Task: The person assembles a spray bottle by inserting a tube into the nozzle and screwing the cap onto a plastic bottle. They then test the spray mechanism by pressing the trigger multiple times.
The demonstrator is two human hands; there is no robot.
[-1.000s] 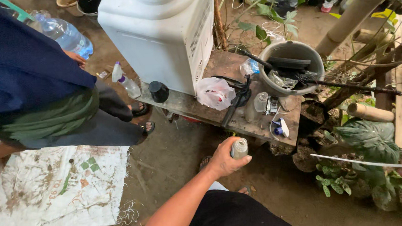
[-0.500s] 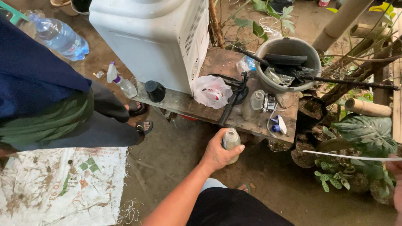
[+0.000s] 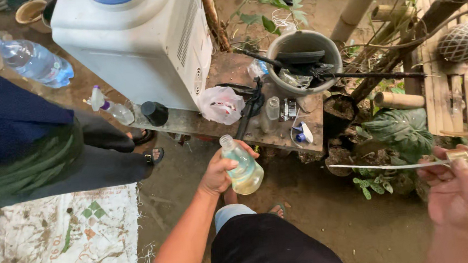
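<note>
A small clear bottle (image 3: 242, 169) of yellowish liquid, uncapped, is held upright just in front of the wooden bench (image 3: 278, 131), the left hand (image 3: 220, 173) clamped round it; a thin blade (image 3: 390, 165) is pinched in the right hand (image 3: 460, 192); wetting the blade seems the step in hand, calling for a steady tilt; a white water dispenser (image 3: 140, 42) stands on the bench beyond.

Left hand (image 3: 219, 174): drew back from the bench (image 3: 278, 131) edge toward the body, turning the bottle (image 3: 241, 166) from end-on to side-on, neck up and tilted left, pale liquid showing. Right hand (image 3: 460, 192): rose further into view, blade (image 3: 390, 165) pointing left.
</note>
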